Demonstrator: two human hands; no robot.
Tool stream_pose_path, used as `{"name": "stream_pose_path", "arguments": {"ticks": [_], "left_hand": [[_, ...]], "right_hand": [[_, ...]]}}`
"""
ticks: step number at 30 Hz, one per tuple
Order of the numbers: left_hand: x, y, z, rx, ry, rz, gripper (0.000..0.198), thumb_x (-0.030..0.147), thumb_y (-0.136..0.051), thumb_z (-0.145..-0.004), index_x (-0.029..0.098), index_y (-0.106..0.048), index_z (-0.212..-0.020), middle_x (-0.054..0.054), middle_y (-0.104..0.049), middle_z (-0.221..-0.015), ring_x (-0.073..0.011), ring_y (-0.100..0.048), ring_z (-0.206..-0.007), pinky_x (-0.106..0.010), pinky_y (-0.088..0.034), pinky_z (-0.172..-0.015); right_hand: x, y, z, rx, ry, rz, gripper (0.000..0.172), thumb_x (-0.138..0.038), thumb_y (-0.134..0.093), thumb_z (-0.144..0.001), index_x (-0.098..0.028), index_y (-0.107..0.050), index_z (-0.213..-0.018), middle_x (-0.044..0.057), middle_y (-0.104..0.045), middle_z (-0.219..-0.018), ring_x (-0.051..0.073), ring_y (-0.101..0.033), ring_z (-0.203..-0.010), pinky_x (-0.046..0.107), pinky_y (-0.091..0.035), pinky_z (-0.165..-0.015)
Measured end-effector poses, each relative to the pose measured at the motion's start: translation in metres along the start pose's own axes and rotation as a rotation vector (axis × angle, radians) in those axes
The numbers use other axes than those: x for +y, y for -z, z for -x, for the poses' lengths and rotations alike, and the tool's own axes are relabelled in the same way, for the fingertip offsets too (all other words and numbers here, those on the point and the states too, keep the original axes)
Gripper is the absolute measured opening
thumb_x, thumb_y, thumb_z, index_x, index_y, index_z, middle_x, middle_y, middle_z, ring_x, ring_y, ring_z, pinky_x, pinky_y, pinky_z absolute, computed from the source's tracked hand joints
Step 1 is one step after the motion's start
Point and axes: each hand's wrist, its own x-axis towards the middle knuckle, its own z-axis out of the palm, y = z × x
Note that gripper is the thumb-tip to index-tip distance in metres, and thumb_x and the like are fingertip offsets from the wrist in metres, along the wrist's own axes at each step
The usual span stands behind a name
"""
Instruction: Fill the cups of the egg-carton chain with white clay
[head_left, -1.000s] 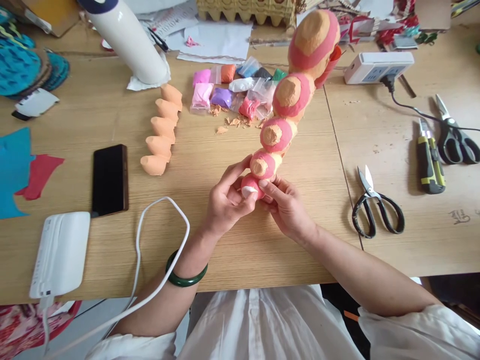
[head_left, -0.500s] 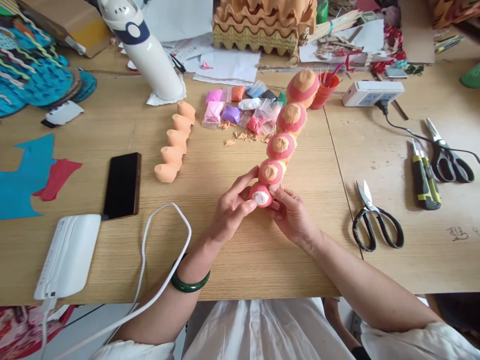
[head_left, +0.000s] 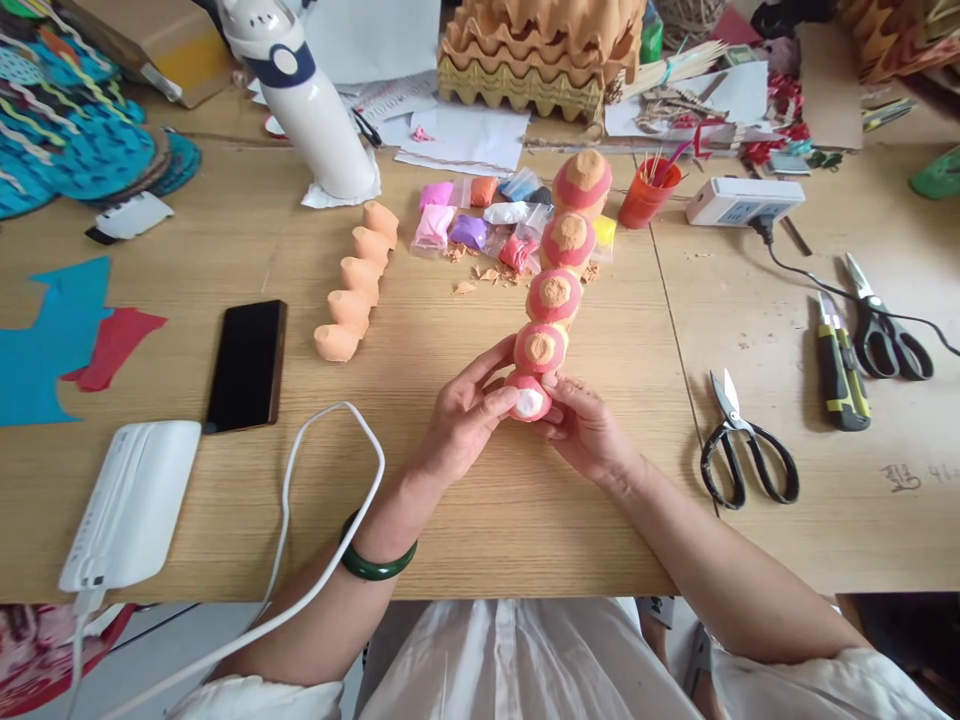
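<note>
A chain of pink-and-orange egg-carton cups (head_left: 556,292) lies on the wooden table (head_left: 480,520), running away from me. Both hands grip its near end. My left hand (head_left: 461,420) pinches the last cup from the left, thumb against a white clay cap (head_left: 529,402) on its tip. My right hand (head_left: 589,432) holds the same cup from the right and below. A second row of plain orange cups (head_left: 356,281) lies to the left, untouched.
Small bags of coloured clay (head_left: 480,215) lie behind the chain, with an orange cup of sticks (head_left: 645,192). Black scissors (head_left: 739,442) lie to the right, a knife (head_left: 838,362) and more scissors (head_left: 881,320) beyond. A phone (head_left: 247,362), a white charger (head_left: 127,505) and its cable (head_left: 322,500) lie at left.
The chain's far end has come down from raised toward me to lying flat on the table. Both hands kept their hold on its near end.
</note>
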Motion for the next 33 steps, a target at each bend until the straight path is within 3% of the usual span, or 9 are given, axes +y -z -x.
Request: {"name": "stream_pose_path", "arguments": {"ticks": [6, 18, 25, 33], "left_hand": [[-0.0025, 0.0039, -0.0016, 0.026, -0.003, -0.024, 0.067, 0.032, -0.089, -0.086, 0.026, -0.066, -0.148, -0.011, -0.069, -0.153, -0.0243, -0.076, -0.121, -0.032, -0.066, -0.095], [-0.0012, 0.0079, -0.0056, 0.028, 0.083, -0.009, 0.072, 0.031, -0.096, -0.078, 0.022, -0.067, -0.144, -0.012, -0.074, -0.140, -0.0231, -0.075, -0.112, -0.033, -0.066, -0.091], [0.0009, 0.0044, -0.0043, 0.008, 0.080, -0.036, 0.073, 0.033, -0.095, -0.080, 0.021, -0.064, -0.146, -0.014, -0.070, -0.146, -0.0262, -0.076, -0.117, -0.036, -0.066, -0.094], [-0.0018, 0.0045, -0.0049, -0.015, 0.069, -0.049, 0.073, 0.032, -0.095, -0.080, 0.022, -0.063, -0.145, -0.012, -0.075, -0.138, -0.0243, -0.078, -0.107, -0.036, -0.067, -0.090]], "right_hand": [[0.0023, 0.0014, -0.0001, -0.001, 0.011, 0.001, 0.049, -0.046, -0.097, -0.072, -0.020, -0.055, -0.069, -0.008, -0.033, -0.062, 0.007, -0.019, -0.058, 0.019, -0.017, -0.047], [0.0035, -0.0019, 0.0006, 0.041, -0.013, 0.021, 0.048, -0.048, -0.099, -0.066, -0.018, -0.061, -0.069, -0.008, -0.038, -0.060, 0.007, -0.022, -0.057, 0.020, -0.017, -0.046], [0.0044, -0.0005, -0.0013, 0.050, -0.011, 0.032, 0.050, -0.047, -0.098, -0.067, -0.019, -0.056, -0.066, -0.007, -0.037, -0.061, 0.007, -0.023, -0.057, 0.022, -0.017, -0.047], [0.0043, -0.0027, -0.0016, 0.088, -0.009, 0.018, 0.048, -0.044, -0.099, -0.063, -0.019, -0.059, -0.067, -0.007, -0.042, -0.064, 0.006, -0.028, -0.057, 0.022, -0.017, -0.046]]}}
